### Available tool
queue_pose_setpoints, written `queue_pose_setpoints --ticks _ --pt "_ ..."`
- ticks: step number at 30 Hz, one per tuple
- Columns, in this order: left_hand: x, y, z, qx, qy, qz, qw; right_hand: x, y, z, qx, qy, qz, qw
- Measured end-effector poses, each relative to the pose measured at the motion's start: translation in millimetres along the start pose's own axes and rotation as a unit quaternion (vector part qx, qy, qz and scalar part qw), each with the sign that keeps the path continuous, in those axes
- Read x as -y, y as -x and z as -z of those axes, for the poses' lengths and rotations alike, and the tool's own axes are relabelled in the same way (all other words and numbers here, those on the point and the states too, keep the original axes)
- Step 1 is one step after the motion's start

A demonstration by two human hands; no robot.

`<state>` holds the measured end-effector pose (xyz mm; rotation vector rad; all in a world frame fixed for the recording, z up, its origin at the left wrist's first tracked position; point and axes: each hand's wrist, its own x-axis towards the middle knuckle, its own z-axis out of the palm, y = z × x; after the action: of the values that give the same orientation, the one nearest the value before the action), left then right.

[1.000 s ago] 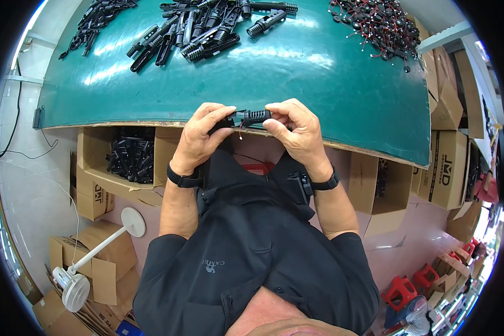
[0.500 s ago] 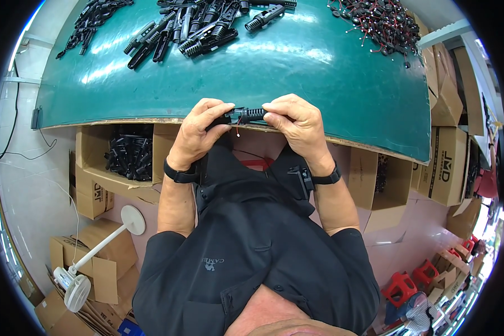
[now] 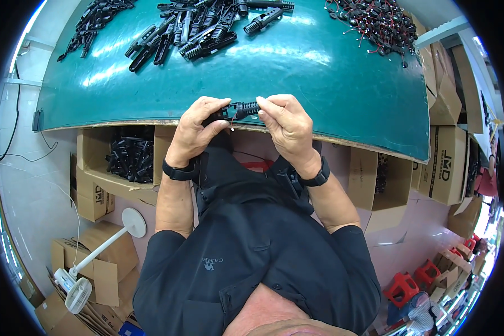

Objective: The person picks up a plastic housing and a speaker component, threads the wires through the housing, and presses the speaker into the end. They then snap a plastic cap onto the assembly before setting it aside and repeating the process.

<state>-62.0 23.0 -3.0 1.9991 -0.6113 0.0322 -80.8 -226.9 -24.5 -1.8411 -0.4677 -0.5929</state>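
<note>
Just above the table's near edge, my left hand (image 3: 195, 127) and my right hand (image 3: 288, 124) hold a black plastic housing (image 3: 244, 109) with a ribbed, cylindrical end. Left fingers and thumb pinch its flatter, open-framed end. At the ribbed end, the right thumb and fingers close on the tip. A thin wire with a small white connector (image 3: 232, 129) dangles from the middle of the housing, next to my left thumb. My fingers hide both ends of the piece.
On the green table (image 3: 207, 84) lie a pile of similar black housings (image 3: 207, 28), darker small parts (image 3: 95, 22) far left, and round black pieces with red wires (image 3: 375, 25) far right. Below the edge stand a carton of black parts (image 3: 92, 151) and another carton (image 3: 395, 196).
The right hand has moved slightly left and the housing has shifted left with it. The piece looks turned a little, and the white connector now hangs closer to my left thumb.
</note>
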Motion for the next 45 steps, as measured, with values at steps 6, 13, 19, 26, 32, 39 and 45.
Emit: queue_pose_setpoints --ticks 6,13,19,26,32,39,45 --pt "-27.1 -21.3 71.8 0.043 -0.145 0.019 0.988 -4.2 -7.2 21.8 -0.019 0.044 -0.031 0.998" --pt "-50.5 -106.6 89.0 0.252 -0.356 -0.021 0.9 -12.5 0.5 20.2 0.013 0.03 -0.047 0.998" --pt "-49.2 -132.4 71.3 0.331 -0.412 -0.022 0.848 -13.0 2.6 21.7 0.008 0.025 -0.052 0.998" --pt "-49.2 -123.6 74.2 0.294 -0.406 -0.033 0.865 -10.9 -1.2 19.4 0.02 0.025 -0.038 0.999" --pt "2.6 -35.2 123.9 0.09 -0.281 0.046 0.954 -13.8 -4.0 23.6 0.009 0.016 -0.031 0.999" --pt "83.4 160.3 215.3 -0.147 -0.128 0.308 0.931 -17.9 -20.6 52.3 0.068 -0.012 -0.076 0.995" --pt "15.7 36.9 139.1 -0.165 -0.284 0.136 0.935 -91.2 -99.3 103.4 0.083 0.195 -0.08 0.974"
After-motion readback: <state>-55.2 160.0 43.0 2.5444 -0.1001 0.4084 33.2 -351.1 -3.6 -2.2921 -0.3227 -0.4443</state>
